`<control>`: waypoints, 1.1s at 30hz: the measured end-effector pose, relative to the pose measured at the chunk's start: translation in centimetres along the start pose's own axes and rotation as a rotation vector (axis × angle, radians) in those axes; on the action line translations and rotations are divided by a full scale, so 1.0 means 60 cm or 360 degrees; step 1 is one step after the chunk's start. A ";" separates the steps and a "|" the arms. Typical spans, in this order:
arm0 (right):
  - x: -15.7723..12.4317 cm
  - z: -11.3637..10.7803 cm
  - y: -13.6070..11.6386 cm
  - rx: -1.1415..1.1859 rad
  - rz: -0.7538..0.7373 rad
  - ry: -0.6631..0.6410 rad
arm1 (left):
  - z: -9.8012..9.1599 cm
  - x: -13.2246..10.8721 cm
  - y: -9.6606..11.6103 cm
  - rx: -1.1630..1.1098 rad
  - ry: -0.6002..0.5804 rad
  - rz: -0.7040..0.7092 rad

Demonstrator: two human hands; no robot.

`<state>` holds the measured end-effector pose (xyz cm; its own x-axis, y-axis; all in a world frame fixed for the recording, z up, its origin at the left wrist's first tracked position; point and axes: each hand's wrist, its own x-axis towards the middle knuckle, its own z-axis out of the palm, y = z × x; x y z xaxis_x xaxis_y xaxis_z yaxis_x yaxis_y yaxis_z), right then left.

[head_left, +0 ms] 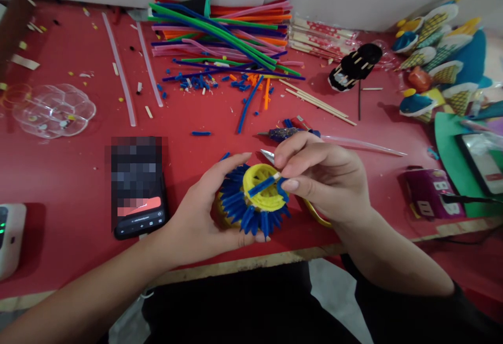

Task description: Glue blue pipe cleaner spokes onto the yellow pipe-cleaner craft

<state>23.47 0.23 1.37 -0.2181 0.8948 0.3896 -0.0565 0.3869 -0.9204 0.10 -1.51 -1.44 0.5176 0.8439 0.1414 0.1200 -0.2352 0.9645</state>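
Note:
My left hand [200, 213] is closed around the side of a round pipe-cleaner craft [231, 202], with short blue pieces fanning out below a yellow ring [271, 205] on top. Between the thumb and fingers of my right hand [330, 176] is a short blue pipe-cleaner piece [261, 187] with a pale tip. That piece lies across the ring's opening; whether it touches the ring I cannot tell. A silver pointed blade [267, 155] and a yellow loop [317, 215] show beside my right hand, partly hidden. Just beyond lies a dark blue glue gun [283, 133] with a clear stick behind it.
Coloured pipe cleaners [220, 30] are heaped at the back, with cut blue bits [196, 82] before them. A phone [139, 192] and a clear flower-shaped tray [55, 111] lie left. A black fuzzy figure [356, 66] and a purple power socket [434, 192] are right.

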 end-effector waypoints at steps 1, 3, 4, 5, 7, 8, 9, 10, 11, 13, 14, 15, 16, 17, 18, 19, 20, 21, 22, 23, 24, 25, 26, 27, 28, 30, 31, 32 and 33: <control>0.000 0.000 0.000 0.0000 -0.0002 -0.0008 | 0.000 0.000 0.001 -0.0009 -0.0003 -0.0003; -0.001 -0.001 0.001 -0.0006 -0.0018 -0.0003 | 0.000 0.002 0.003 -0.0024 -0.0003 0.0010; 0.000 -0.001 0.001 -0.0006 -0.0031 0.0004 | -0.001 0.003 0.004 -0.0024 0.0001 0.0025; 0.000 -0.001 0.002 -0.0002 -0.0041 0.0011 | -0.001 0.004 0.006 -0.0018 0.0011 0.0040; 0.000 0.000 0.003 0.0019 -0.0065 0.0025 | -0.001 0.006 0.008 0.0003 0.0035 0.0060; 0.000 0.000 0.003 0.0025 -0.0073 0.0036 | -0.001 0.007 0.009 0.0010 0.0044 0.0064; 0.000 0.001 0.004 0.0026 -0.0073 0.0049 | -0.001 0.008 0.009 0.0012 0.0053 0.0063; 0.000 0.001 0.004 0.0024 -0.0072 0.0065 | 0.000 0.008 0.010 0.0008 0.0055 0.0056; 0.000 0.001 0.004 0.0020 -0.0069 0.0076 | 0.000 0.009 0.011 0.0001 0.0059 0.0045; 0.000 0.001 0.004 0.0009 -0.0045 0.0080 | 0.001 0.009 0.012 -0.0009 0.0066 0.0020; 0.000 0.000 0.003 0.0006 -0.0033 0.0073 | 0.001 0.009 0.012 -0.0011 0.0069 0.0010; 0.000 0.000 0.002 0.0003 -0.0025 0.0059 | 0.001 0.009 0.013 -0.0014 0.0069 0.0002; 0.000 -0.001 0.001 -0.0002 -0.0019 0.0048 | 0.001 0.009 0.013 -0.0016 0.0068 -0.0002; 0.000 -0.001 0.001 -0.0011 -0.0017 0.0043 | 0.001 0.009 0.014 -0.0018 0.0070 -0.0002; 0.000 -0.001 0.000 -0.0022 -0.0020 0.0041 | 0.001 0.009 0.014 -0.0020 0.0069 -0.0005; 0.000 -0.001 -0.001 -0.0032 -0.0031 0.0041 | 0.001 0.009 0.013 -0.0021 0.0070 -0.0010; 0.000 -0.001 -0.001 -0.0045 -0.0041 0.0040 | 0.001 0.009 0.013 -0.0021 0.0075 -0.0012; 0.000 -0.001 -0.001 -0.0057 -0.0047 0.0038 | 0.001 0.010 0.013 -0.0022 0.0077 -0.0013; 0.000 -0.001 -0.001 -0.0064 -0.0052 0.0034 | 0.001 0.010 0.012 -0.0027 0.0078 -0.0012; 0.000 -0.001 0.000 -0.0067 -0.0054 0.0027 | 0.001 0.010 0.012 -0.0032 0.0077 -0.0013; 0.000 -0.001 0.000 -0.0069 -0.0055 0.0024 | 0.001 0.011 0.011 -0.0038 0.0076 -0.0007; 0.000 -0.001 0.001 -0.0071 -0.0053 0.0024 | 0.001 0.011 0.011 -0.0043 0.0073 0.0000; -0.001 -0.001 0.001 -0.0071 -0.0054 0.0027 | 0.001 0.011 0.011 -0.0043 0.0071 0.0008; -0.001 -0.001 0.001 -0.0070 -0.0056 0.0032 | 0.000 0.012 0.012 -0.0038 0.0069 0.0017; -0.001 0.000 0.002 -0.0067 -0.0058 0.0037 | 0.000 0.012 0.012 -0.0029 0.0066 0.0030; -0.002 0.000 0.002 -0.0056 -0.0055 0.0043 | 0.000 0.012 0.012 0.0003 0.0064 0.0050; -0.002 0.001 0.001 -0.0049 -0.0048 0.0041 | -0.001 0.012 0.012 0.0026 0.0064 0.0054; -0.002 0.001 0.001 -0.0042 -0.0041 0.0037 | -0.001 0.012 0.012 0.0050 0.0064 0.0059; -0.002 0.001 0.000 -0.0034 -0.0031 0.0028 | -0.001 0.012 0.012 0.0072 0.0066 0.0061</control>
<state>23.45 0.12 1.34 -0.2000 0.8907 0.4082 -0.0395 0.4090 -0.9117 0.46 -1.05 -0.63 0.4873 0.8527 0.1881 0.1393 -0.2886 0.9473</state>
